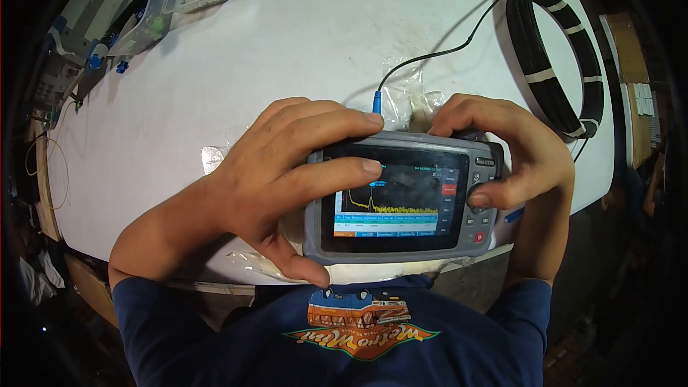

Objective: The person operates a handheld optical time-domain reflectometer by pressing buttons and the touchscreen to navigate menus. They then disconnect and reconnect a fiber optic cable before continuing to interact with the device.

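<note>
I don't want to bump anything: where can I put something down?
The white table looks bare between the left hand and the clear bin, and on toward the black cord. It's crowded around the tester and by the coiled cable.

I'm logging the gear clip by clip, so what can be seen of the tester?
The tester is boxy and grey, rubbery-looking, marked Mini-OTDR. Its lit screen shows a yellow trace on black above blue rows. Buttons, including a red one, fill its right end. A blue plug meets its far edge. It faces up at the bench's near edge. The left hand spans its left end; the right hand holds the right, thumb at the buttons.
</note>
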Tool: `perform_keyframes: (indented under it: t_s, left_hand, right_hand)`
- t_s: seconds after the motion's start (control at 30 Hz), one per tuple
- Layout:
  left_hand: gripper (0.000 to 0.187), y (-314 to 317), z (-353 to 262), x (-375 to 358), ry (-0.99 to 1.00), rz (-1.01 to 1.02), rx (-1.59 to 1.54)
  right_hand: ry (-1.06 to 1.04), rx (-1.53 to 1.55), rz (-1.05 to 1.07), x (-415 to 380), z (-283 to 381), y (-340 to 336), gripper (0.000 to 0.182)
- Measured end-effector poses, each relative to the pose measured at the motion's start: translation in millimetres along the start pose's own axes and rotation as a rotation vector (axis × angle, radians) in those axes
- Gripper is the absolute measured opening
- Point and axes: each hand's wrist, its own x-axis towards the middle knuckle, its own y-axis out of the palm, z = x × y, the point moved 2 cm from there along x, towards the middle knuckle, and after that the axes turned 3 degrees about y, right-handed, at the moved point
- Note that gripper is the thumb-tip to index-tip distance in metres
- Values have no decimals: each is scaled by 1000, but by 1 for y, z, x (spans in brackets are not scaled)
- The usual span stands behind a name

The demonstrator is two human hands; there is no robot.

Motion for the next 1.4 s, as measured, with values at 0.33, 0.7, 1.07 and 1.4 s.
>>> perform_keyframes:
  t_s: [0.33, 0.7, 1.07, 1.4]
  left_hand:
    - [72, 0, -7, -2, 9, 2, 48]
    - [49, 4, -18, -5, 98, 45, 205]
    - [54, 4, -15, -8, 115, 38, 191]
    - [53, 5, -12, -8, 158, 36, 210]
  right_hand:
    - [38, 53, 7, 0, -2, 1, 70]
    - [80, 84, -1, -1, -4, 2, 71]
    - [13, 69, -27, 1, -5, 3, 61]
    - [37, 67, -6, 1, -6, 2, 65]
